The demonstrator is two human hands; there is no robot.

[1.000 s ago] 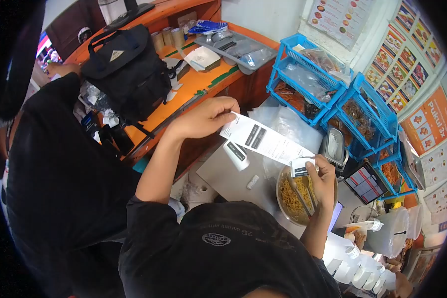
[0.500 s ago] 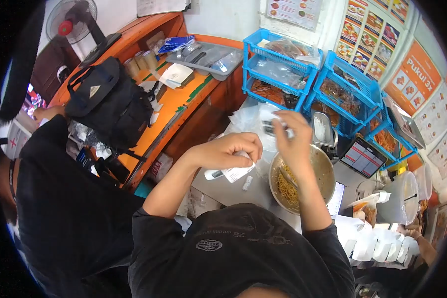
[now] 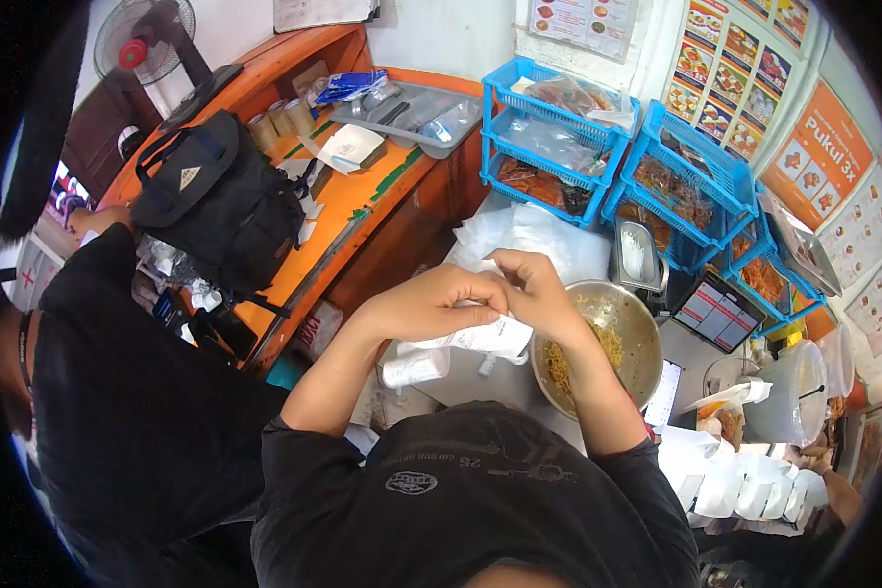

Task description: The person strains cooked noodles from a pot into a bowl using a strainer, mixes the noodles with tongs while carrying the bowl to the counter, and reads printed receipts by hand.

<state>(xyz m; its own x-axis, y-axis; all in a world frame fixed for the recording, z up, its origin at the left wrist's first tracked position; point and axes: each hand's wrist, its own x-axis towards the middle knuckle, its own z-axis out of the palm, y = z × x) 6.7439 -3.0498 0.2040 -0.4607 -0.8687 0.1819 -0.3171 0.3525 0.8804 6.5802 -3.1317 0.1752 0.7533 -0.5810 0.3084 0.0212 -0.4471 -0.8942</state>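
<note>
White printed paper slips (image 3: 485, 335) hang from my left hand (image 3: 436, 302), whose fingers are closed round them. Touching it at the fingertips is my right hand (image 3: 539, 294), closed in a pinch at the top edge of the paper. What lies between the fingertips is partly hidden. Beside my right forearm stands a large metal bowl (image 3: 642, 328) with yellow noodles (image 3: 608, 345) in it. Below my left hand is a white rolled item (image 3: 416, 367). Clear plastic bags (image 3: 539, 233) lie on the metal table beyond my hands.
Blue tiered baskets (image 3: 559, 122) with packets stand behind the table. A metal tin (image 3: 637, 255), a tablet (image 3: 715, 312), a phone (image 3: 664, 387) and white boxes (image 3: 745, 485) are to the right. At left, a person in black (image 3: 147, 392) is beside a black bag (image 3: 220, 201) on an orange counter.
The paper, stretched between my hands earlier, is now gathered in my left hand. My right hand has come back from above the bowl to meet my left.
</note>
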